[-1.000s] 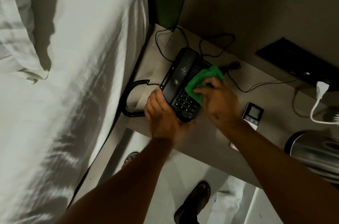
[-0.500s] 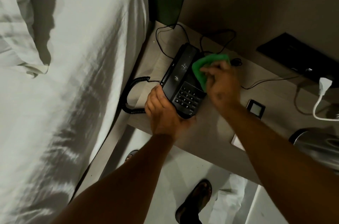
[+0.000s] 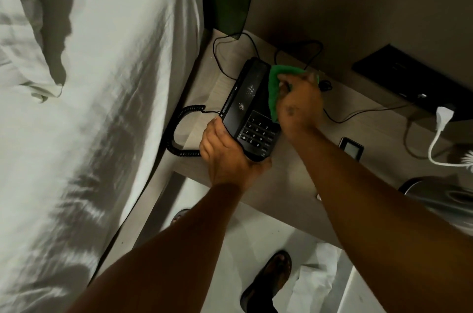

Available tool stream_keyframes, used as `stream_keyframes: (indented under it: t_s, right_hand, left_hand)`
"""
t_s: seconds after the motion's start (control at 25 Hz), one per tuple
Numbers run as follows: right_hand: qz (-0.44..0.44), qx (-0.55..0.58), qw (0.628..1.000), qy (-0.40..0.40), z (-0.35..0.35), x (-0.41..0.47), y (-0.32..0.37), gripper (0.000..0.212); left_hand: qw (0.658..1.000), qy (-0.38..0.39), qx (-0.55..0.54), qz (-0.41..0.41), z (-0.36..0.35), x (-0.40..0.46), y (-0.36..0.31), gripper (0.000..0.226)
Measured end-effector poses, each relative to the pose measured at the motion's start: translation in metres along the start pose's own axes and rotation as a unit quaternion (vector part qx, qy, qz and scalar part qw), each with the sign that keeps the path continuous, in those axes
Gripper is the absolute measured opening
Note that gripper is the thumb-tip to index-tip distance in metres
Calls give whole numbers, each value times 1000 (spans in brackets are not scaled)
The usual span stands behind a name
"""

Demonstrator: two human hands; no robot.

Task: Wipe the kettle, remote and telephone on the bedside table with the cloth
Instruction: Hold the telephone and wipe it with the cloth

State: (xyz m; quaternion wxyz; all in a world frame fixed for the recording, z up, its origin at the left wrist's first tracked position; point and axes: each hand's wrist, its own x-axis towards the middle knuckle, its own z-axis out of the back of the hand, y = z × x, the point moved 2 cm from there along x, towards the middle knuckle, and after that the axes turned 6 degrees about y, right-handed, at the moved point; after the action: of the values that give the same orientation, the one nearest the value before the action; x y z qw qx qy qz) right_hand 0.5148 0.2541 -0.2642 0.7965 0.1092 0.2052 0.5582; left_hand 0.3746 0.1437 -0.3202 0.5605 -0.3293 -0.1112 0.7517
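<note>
Head view: right hand [image 3: 298, 105] clamps the green cloth [image 3: 275, 90] against the upper right part of the black telephone [image 3: 252, 110], above the keypad. Left hand [image 3: 225, 154] wraps the phone's near corner, steadying it on the bedside table [image 3: 294, 177]. Long axis runs near-right to far-left, parallel to the bed edge. Handset side, left of the cloth, looks unwiped. Remote [image 3: 352, 148] and kettle [image 3: 440, 197] lie rightward, nearer the right arm. Legible: keypad digits only; no brand readable.

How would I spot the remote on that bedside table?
Start at the white bed, then the wooden bedside table beside it. Past the black telephone, just beyond the person's right forearm, lies the remote: small, flat, with a pale screen, unlike the shiny kettle nearer the edge.
</note>
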Motion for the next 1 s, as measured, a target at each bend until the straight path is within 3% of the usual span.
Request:
stream_keyframes:
  t_s: [0.08, 0.28, 0.44, 0.52, 0.6, 0.72, 0.8, 0.92, 1.0]
  right_hand:
    - [-49, 15, 999, -14, -5, -12, 6, 26]
    - [41, 9, 998, 44, -4, -72, 1, 28]
    - [-113, 71, 989, 59, 16, -29, -29, 76]
    - [-165, 234, 950, 127, 14, -31, -38, 56]
    - [-178, 280, 939, 95, 18, -38, -40, 53]
    - [-41, 170, 981, -80, 39, -41, -22, 65]
    - [88, 125, 980, -124, 46, -34, 4, 67]
    - [225, -34, 970, -90, 35, -27, 37, 60]
    - [267, -116, 956, 33, 17, -32, 40, 68]
  left_hand:
    - [1000, 4, -3, 4, 0, -1, -1, 148]
    - [1000, 8, -29, -4, 2, -3, -3, 143]
    - [999, -23, -31, -5, 3, -4, -4, 144]
    - [999, -33, -36, -10, 1, -4, -3, 142]
    - [999, -33, -36, -12, 1, -4, -2, 142]
    - [999, -31, -31, -15, 1, -4, -1, 143]
    - [999, -33, -31, -18, 2, -4, -1, 144]
    - [999, -34, -34, -21, 3, -3, -2, 143]
    - [999, -32, -33, -27, 3, -4, -1, 141]
